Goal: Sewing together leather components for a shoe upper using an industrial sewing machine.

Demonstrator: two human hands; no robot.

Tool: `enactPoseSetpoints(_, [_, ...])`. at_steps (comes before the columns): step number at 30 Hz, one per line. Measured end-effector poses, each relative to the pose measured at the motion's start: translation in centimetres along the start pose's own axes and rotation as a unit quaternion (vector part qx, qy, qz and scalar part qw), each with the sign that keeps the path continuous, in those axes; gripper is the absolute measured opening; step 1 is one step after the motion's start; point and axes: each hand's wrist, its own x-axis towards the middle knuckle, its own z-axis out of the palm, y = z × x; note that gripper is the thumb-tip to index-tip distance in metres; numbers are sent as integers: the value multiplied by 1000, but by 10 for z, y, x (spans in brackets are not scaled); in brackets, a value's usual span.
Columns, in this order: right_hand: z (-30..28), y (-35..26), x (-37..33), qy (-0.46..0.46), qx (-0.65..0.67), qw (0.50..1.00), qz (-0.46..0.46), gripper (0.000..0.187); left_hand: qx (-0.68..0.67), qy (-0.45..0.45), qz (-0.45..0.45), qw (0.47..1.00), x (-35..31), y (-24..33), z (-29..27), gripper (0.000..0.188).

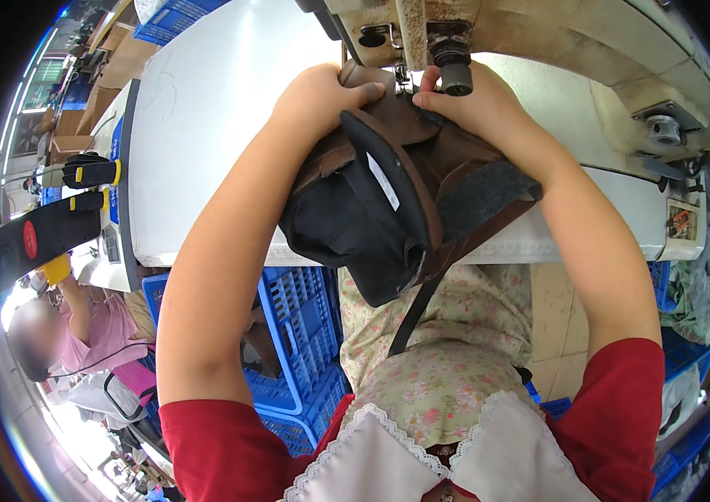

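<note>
A partly sewn brown bag with black lining lies bunched at the near side of a sewing machine. Its far edge reaches the presser foot. My left hand grips the brown material just left of the foot, thumb on top and fingers hidden behind. Close by the foot on the other side, my right hand pinches the bag's edge between thumb and fingers. A small white label shows on the lining. One black strap hangs from the bag over my lap.
The white machine table spreads to the left. Blue crates stand below its front edge, one holding brown pieces. Another blue crate is at the far left. At the left, a person in pink sits by another machine.
</note>
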Motion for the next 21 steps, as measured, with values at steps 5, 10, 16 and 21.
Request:
enactPoseSetpoints(5, [-5,-8,-7,-7,-4,1000,-4,25,-33,-45,41,998,-10,12,-6,61])
enactPoseSetpoints(10, [-2,-12,-6,20,0,1000,-23,31,24,-78,31,996,-6,1,-4,106])
enactPoseSetpoints(16, [-2,1,5,8,-37,998,-42,37,55,-10,103,993,-11,-5,5,70])
enactPoseSetpoints(21, [-4,-3,2,-10,-22,999,-45,38,-26,-5,123,992,-15,-2,4,75])
